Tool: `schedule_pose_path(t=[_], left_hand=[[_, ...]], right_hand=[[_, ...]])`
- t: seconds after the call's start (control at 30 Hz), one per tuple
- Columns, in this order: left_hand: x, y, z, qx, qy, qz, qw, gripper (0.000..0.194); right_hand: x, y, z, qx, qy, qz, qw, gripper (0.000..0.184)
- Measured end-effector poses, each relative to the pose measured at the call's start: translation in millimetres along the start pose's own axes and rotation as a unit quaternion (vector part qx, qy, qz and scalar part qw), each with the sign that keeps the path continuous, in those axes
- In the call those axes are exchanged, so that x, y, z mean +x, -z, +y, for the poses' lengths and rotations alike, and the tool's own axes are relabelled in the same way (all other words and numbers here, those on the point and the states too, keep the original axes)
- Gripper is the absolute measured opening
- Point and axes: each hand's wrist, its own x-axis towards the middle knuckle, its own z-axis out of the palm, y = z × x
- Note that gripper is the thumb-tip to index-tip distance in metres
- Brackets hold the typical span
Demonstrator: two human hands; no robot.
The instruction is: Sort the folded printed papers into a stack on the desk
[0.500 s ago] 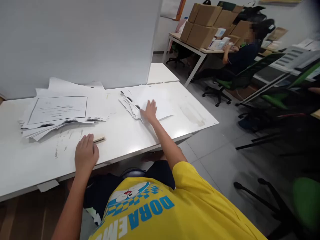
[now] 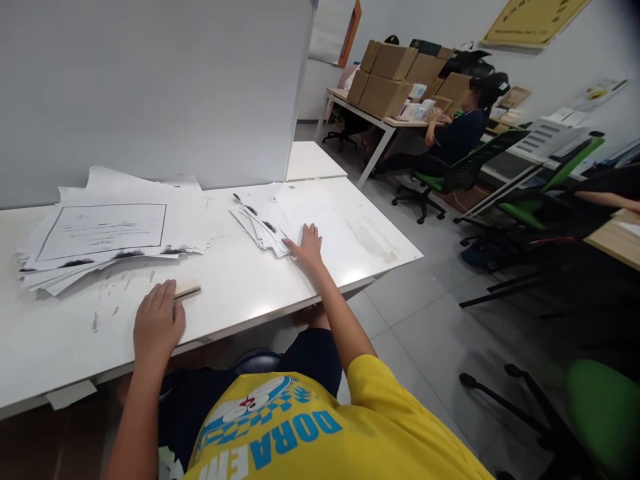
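Observation:
My right hand (image 2: 307, 245) lies flat with spread fingers on a small fanned stack of white sheets (image 2: 267, 220) at the right part of the white table (image 2: 240, 280). My left hand (image 2: 157, 321) rests near the table's front edge, fingers curled over one end of a thin flat tan stick (image 2: 188, 291) that pokes out to the right. A bigger, untidy pile of printed papers (image 2: 105, 233) with black marks along its edges lies at the left.
A grey partition wall (image 2: 150, 87) stands behind the table. Grey smudges mark the tabletop. To the right, another person sits on a green chair (image 2: 450, 173) at a desk stacked with cardboard boxes (image 2: 395, 67). More green chairs stand at the right.
My right hand has drawn back slightly toward me over the small stack. The view shifted a little; my left hand stays on the stick.

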Motion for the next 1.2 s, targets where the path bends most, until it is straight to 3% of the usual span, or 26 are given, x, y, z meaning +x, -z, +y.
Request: schedule_pose_path(t=[0.17,0.47,1.2], left_hand=[[-2,0.0,-3,0.014,0.002,0.002,1.000,0.056],[-1,0.1,-7,0.014,-0.016,0.014,1.000,0.055],[4,-1.1,-6,0.013,-0.011,0.018,1.000,0.055]], right_hand=[[6,-2,-13,-0.033,0.031,0.013,0.999,0.077],[-2,2,-6,-0.017,0.078,0.084,0.993,0.047],[0,2,1,-0.012,0.077,0.063,0.995,0.046]])
